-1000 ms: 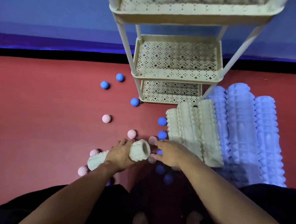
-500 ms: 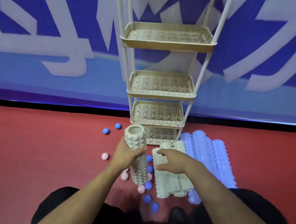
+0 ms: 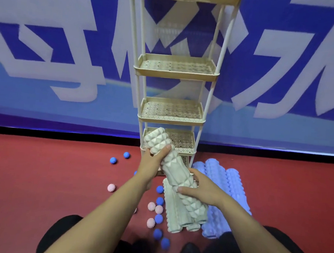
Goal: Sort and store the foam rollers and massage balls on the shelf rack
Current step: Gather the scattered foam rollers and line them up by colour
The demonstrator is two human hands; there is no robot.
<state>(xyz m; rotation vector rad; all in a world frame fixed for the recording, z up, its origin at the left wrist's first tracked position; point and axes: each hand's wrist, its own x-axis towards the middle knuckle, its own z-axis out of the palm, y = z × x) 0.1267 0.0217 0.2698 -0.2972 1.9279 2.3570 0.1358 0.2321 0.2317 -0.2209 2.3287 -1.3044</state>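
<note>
place: gym or sports hall, we judge | signs: red sports floor (image 3: 41, 177), big blue-white banner wall (image 3: 69, 52), foam rollers (image 3: 217, 180), massage balls (image 3: 111, 188)

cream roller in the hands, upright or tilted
Tilted. The cream roller slants, its top end up-left by the rack, the lower end down-right. The left hand grips near the top, the right hand lower.

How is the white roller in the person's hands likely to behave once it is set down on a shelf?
The white roller is a cylinder, so it may roll unless a tray rim of the rack stops it. It looks stiff, staying straight between the left hand and right hand. Its ridges probably give a sure grip.
</note>
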